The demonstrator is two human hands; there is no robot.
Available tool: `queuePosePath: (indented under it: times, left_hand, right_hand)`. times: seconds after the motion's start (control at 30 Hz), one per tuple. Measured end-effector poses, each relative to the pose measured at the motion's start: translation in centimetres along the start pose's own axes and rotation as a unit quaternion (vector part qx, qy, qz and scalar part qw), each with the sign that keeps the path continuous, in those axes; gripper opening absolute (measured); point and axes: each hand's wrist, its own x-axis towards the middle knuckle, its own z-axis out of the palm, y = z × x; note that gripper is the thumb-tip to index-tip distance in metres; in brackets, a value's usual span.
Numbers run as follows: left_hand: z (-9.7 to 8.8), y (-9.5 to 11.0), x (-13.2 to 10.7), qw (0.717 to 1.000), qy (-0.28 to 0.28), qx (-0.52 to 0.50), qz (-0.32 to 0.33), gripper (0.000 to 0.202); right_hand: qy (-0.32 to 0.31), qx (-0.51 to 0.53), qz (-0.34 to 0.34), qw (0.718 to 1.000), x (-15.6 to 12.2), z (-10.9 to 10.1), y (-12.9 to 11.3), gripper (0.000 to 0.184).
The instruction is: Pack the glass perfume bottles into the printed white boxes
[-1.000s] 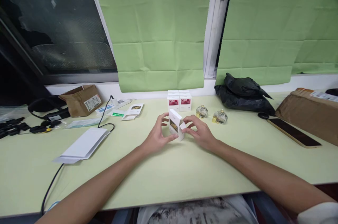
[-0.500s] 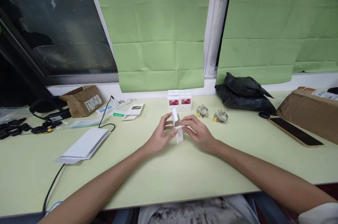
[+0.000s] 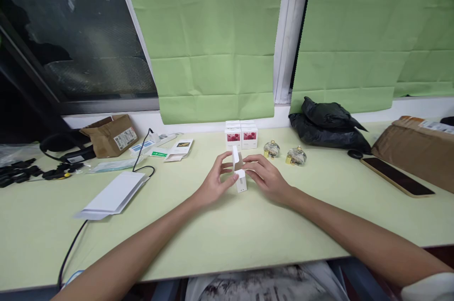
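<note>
A small white carton [image 3: 240,179] stands on the pale green table [image 3: 227,230], its top flap raised. My left hand [image 3: 215,181] grips its left side with thumb and fingers. My right hand [image 3: 266,177] holds its right side, fingertips at the flap. Behind it stand small white boxes with pink labels [image 3: 241,136]. Two small glass bottles with gold bases [image 3: 284,152] sit to the right of those boxes.
A stack of flat white sheets [image 3: 114,193] and a black cable [image 3: 76,235] lie at the left. A brown cardboard box [image 3: 110,133] and black gear sit far left. A black bag [image 3: 328,126], a phone [image 3: 396,176] and a brown parcel [image 3: 416,147] are at the right.
The carton has been turned from tilted, showing its printed face, to upright with a narrow white side toward me. Both hands stayed on it and shifted slightly.
</note>
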Motion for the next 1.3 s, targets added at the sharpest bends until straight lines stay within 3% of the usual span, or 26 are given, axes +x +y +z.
queuePosePath:
  times: [0.33,0.5,0.9,1.13,1.3]
  left_hand:
    - [-0.4,-0.5,0.2,0.999,-0.021,0.011,0.049,0.058]
    - [-0.6,-0.4,0.0,0.999,-0.036,0.019,0.035,0.057]
    - [-1.0,-1.1,0.7,0.991,0.106,0.084,0.0,0.038]
    - [-0.7,-0.9,0.2,0.998,0.036,0.052,0.026,0.051]
    - [-0.5,-0.2,-0.1,0.997,-0.013,0.062,0.037,0.073]
  right_hand:
    - [-0.01,0.05,0.124,0.991,0.0,0.3,0.5,0.055]
    - [-0.02,0.06,0.136,0.989,-0.1,0.3,1.0,0.046]
    - [0.039,0.036,0.157,0.986,0.0,-0.2,1.3,0.029]
    - [0.049,0.015,0.174,0.983,-0.3,0.3,1.5,0.028]
    - [0.017,0.103,0.186,0.977,-0.2,0.5,0.6,0.042]
